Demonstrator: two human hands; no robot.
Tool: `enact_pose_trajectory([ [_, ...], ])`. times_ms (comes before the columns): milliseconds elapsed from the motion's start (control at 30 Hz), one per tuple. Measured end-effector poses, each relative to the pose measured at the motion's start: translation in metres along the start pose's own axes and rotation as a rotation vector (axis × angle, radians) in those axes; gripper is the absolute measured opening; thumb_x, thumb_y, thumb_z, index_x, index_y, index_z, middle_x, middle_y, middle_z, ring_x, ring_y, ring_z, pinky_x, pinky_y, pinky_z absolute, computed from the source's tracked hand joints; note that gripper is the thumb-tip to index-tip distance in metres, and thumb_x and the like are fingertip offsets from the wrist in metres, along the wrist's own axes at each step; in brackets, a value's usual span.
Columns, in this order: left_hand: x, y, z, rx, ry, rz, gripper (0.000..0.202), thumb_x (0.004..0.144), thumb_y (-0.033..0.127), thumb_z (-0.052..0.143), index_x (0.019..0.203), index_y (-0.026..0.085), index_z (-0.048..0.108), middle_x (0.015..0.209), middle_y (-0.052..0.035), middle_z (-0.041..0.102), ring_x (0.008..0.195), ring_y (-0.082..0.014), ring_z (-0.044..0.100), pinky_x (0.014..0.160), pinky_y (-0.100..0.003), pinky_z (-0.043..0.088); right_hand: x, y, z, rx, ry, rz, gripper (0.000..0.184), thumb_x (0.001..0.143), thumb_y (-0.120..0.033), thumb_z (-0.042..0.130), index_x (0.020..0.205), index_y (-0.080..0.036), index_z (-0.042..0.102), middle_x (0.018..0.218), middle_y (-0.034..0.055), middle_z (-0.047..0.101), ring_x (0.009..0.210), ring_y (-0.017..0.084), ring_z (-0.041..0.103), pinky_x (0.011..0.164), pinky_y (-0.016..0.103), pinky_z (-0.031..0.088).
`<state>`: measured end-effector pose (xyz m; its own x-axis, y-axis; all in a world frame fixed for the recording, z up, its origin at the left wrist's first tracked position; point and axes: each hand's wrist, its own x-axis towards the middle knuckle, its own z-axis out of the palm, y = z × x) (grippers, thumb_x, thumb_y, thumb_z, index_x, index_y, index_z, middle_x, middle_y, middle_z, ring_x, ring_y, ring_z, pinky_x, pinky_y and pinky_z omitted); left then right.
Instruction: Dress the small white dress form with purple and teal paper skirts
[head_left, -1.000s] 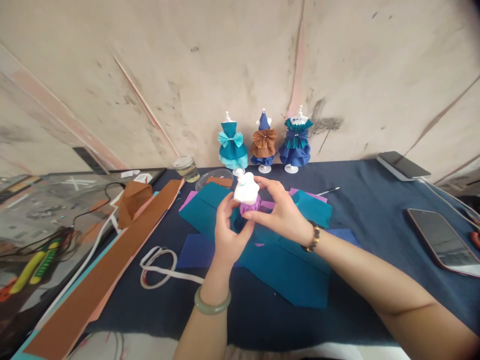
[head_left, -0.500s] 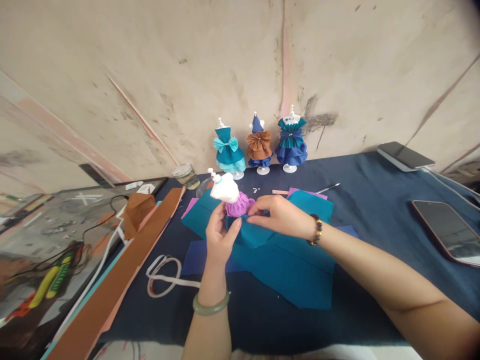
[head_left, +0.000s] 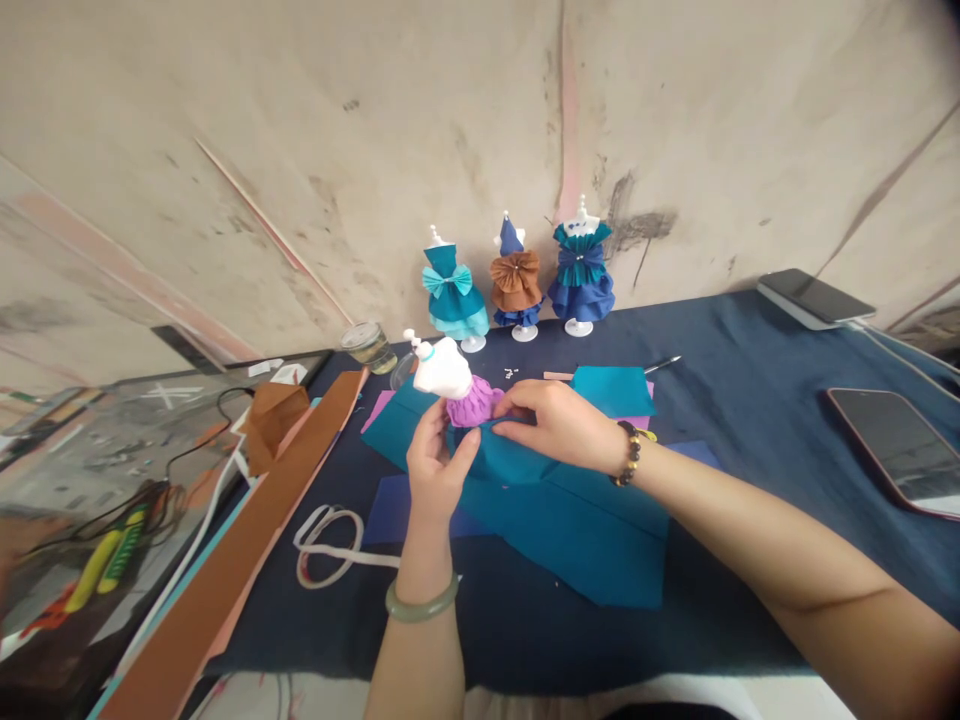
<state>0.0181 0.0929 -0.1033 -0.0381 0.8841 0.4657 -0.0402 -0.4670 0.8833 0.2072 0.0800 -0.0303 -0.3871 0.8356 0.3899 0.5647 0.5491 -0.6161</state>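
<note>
My left hand [head_left: 435,462] grips the underside of a small white mannequin bust [head_left: 441,368] that wears a ruffled purple skirt [head_left: 474,404]; the bust leans to the left. My right hand [head_left: 556,424] pinches a folded teal fabric piece [head_left: 517,465] against the skirt's lower edge. Both hands hover over larger teal sheets [head_left: 592,530] and a blue sheet [head_left: 394,508] on the dark cloth.
Three dressed mini mannequins [head_left: 517,282] stand by the wall. A glass jar [head_left: 367,345], brown strips [head_left: 247,540], a white ribbon loop [head_left: 326,530] and a glue gun [head_left: 97,565] lie left. Two phones [head_left: 889,445] [head_left: 814,298] lie right. A pen [head_left: 661,364] lies behind the sheets.
The bust has tipped from upright to leaning left and moved down and left. My right hand shifted from holding the bust to pinching teal fabric at the skirt.
</note>
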Motion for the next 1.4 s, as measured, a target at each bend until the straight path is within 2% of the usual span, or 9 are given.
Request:
enact_pose_trajectory([
  [133, 0.0005, -0.0005, -0.0002, 0.021, 0.009, -0.004, 0.057, 0.073, 0.032, 0.079, 0.124, 0.016, 0.059, 0.123, -0.0158, 0.067, 0.117, -0.0297, 0.063, 0.106, -0.046, 0.048, 0.0006, 0.0001, -0.0020, 0.013, -0.006, -0.063, 0.004, 0.085, -0.014, 0.067, 0.083, -0.016, 0.071, 0.076, 0.0013, 0.064, 0.069, 0.012, 0.058, 0.068, 0.024, 0.042],
  [367, -0.0001, -0.0023, -0.0003, 0.027, 0.024, 0.001, 0.055, 0.072, 0.032, 0.080, 0.121, 0.016, 0.060, 0.118, -0.0148, 0.069, 0.113, -0.0284, 0.065, 0.103, -0.045, 0.049, -0.0009, -0.0007, -0.0057, 0.030, -0.052, -0.176, 0.010, 0.087, -0.012, 0.064, 0.087, -0.017, 0.074, 0.085, 0.0038, 0.069, 0.073, 0.013, 0.062, 0.069, 0.025, 0.046],
  [533, -0.0004, -0.0015, 0.0004, 0.063, 0.021, 0.011, 0.057, 0.072, 0.034, 0.080, 0.123, 0.016, 0.060, 0.122, -0.0151, 0.068, 0.116, -0.0290, 0.064, 0.104, -0.046, 0.049, 0.0003, 0.0018, -0.0036, -0.005, -0.017, -0.138, 0.006, 0.087, -0.016, 0.067, 0.084, -0.017, 0.072, 0.083, 0.0031, 0.071, 0.076, 0.015, 0.065, 0.073, 0.027, 0.047],
  [833, -0.0023, 0.0015, 0.0027, 0.080, 0.016, 0.049, 0.054, 0.072, 0.032, 0.080, 0.120, 0.016, 0.062, 0.119, -0.0149, 0.068, 0.114, -0.0284, 0.065, 0.104, -0.046, 0.049, 0.0017, 0.0033, -0.0010, 0.054, -0.010, -0.024, 0.007, 0.082, -0.017, 0.071, 0.079, -0.016, 0.065, 0.078, 0.0021, 0.071, 0.072, 0.014, 0.065, 0.068, 0.025, 0.044],
  [1133, -0.0038, 0.0018, 0.0044, 0.096, 0.023, 0.048, 0.053, 0.070, 0.034, 0.082, 0.116, 0.016, 0.064, 0.115, -0.0128, 0.070, 0.111, -0.0281, 0.066, 0.102, -0.045, 0.051, 0.0024, 0.0021, 0.0008, 0.085, -0.008, 0.030, 0.008, 0.081, -0.016, 0.070, 0.077, -0.016, 0.063, 0.075, 0.0004, 0.069, 0.069, 0.012, 0.062, 0.067, 0.024, 0.043],
  [1267, -0.0037, 0.0007, 0.0046, 0.118, 0.055, 0.041, 0.052, 0.071, 0.035, 0.081, 0.116, 0.016, 0.065, 0.116, -0.0133, 0.070, 0.111, -0.0286, 0.066, 0.103, -0.046, 0.050, 0.0027, 0.0030, -0.0008, 0.063, -0.017, 0.015, 0.006, 0.081, -0.018, 0.071, 0.079, -0.016, 0.065, 0.078, 0.0014, 0.070, 0.071, 0.013, 0.063, 0.067, 0.024, 0.043],
  [1400, -0.0035, 0.0020, 0.0042, 0.116, 0.068, 0.050, 0.052, 0.071, 0.033, 0.080, 0.118, 0.015, 0.066, 0.115, -0.0131, 0.072, 0.110, -0.0291, 0.067, 0.103, -0.047, 0.051, 0.0016, 0.0039, -0.0064, 0.013, -0.065, -0.068, 0.003, 0.085, -0.017, 0.067, 0.084, -0.017, 0.070, 0.086, 0.0028, 0.073, 0.079, 0.015, 0.066, 0.074, 0.027, 0.045],
])
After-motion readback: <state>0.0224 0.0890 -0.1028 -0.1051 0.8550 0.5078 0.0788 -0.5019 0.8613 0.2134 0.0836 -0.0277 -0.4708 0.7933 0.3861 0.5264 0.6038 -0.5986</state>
